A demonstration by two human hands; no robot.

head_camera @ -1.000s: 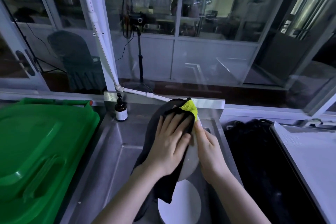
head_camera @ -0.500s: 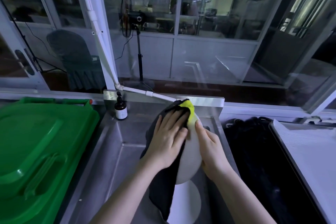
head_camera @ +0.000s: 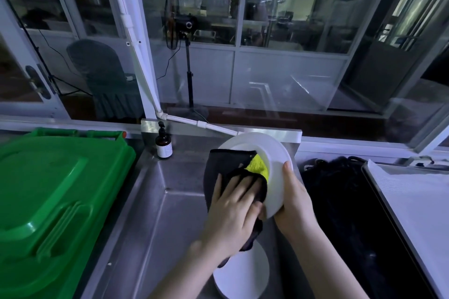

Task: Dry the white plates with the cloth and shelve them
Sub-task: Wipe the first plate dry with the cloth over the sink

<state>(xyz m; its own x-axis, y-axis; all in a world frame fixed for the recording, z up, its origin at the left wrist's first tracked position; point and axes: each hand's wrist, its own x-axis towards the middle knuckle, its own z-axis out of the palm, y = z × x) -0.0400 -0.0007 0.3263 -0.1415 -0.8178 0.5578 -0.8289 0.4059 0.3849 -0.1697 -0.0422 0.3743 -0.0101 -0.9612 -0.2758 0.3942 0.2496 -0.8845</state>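
Directly below the head camera, two bare hands work over a steel sink [head_camera: 170, 213] set into a steel worktop.

The right hand [head_camera: 295, 201] holds a white plate [head_camera: 275, 155] by its right rim. Its grip is clamped on the plate: the thumb lies along the front of the rim, and the fingers are hidden behind it.

The left hand [head_camera: 233, 211] lies flat with its fingers nearly straight and slightly spread. Its grip is apart, and it presses a cloth [head_camera: 226, 165] against the face of the plate. The cloth is dark, with a bright yellow-green fold showing just above the fingertips. One end hangs down past the left wrist.

The held plate is raised above the sink and tilted up nearly on edge. Its face is turned left towards the cloth and the camera. It shows as an oval whose long line runs from the near rim, between the hands, up and away towards the window.

A second white plate [head_camera: 243, 277] lies flat in the sink below the wrists, partly covered by the hanging cloth.

A green bin lid [head_camera: 48, 201] fills the left side. A brown pump bottle [head_camera: 164, 144] stands at the sink's far-left corner. On the right, a dark heap [head_camera: 340, 201] lies beside a pale tray [head_camera: 418, 213].
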